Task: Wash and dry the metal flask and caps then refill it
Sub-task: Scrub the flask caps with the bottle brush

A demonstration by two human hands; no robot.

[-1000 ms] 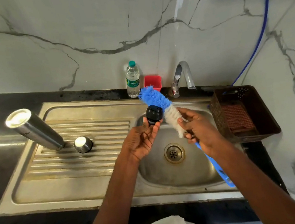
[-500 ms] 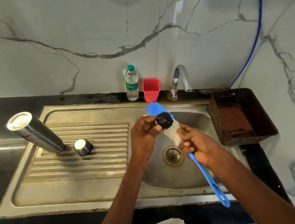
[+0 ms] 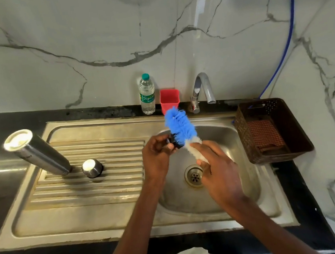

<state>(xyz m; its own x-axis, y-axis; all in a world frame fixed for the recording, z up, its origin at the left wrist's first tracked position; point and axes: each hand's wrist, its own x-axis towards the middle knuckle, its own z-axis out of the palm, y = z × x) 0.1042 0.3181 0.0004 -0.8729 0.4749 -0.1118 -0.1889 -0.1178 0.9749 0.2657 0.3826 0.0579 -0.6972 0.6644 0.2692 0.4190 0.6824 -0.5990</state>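
Upside down on the ribbed drainboard (image 3: 87, 198) stands the metal flask (image 3: 38, 153), at the left. A small steel cap (image 3: 92, 168) sits just to its right. Above the sink basin (image 3: 241, 181), my left hand (image 3: 157, 159) grips a small black cap (image 3: 173, 142). My right hand (image 3: 217, 171) holds a bottle brush (image 3: 181, 128) by its white lower bristles. The blue bristle head lies against the black cap and partly hides it. The brush handle is hidden behind my right hand.
A plastic water bottle (image 3: 147, 94), a red cup (image 3: 170, 100) and the tap (image 3: 202, 90) stand along the back edge. At the right a brown basket (image 3: 292, 131) holds a checked cloth (image 3: 264, 134). The drain (image 3: 194, 176) lies under my hands. Black counter surrounds the sink.
The brush has been pushed up and away, so its blue head now rises above the black cap. My right hand has slid up over the handle. The view has shifted slightly.
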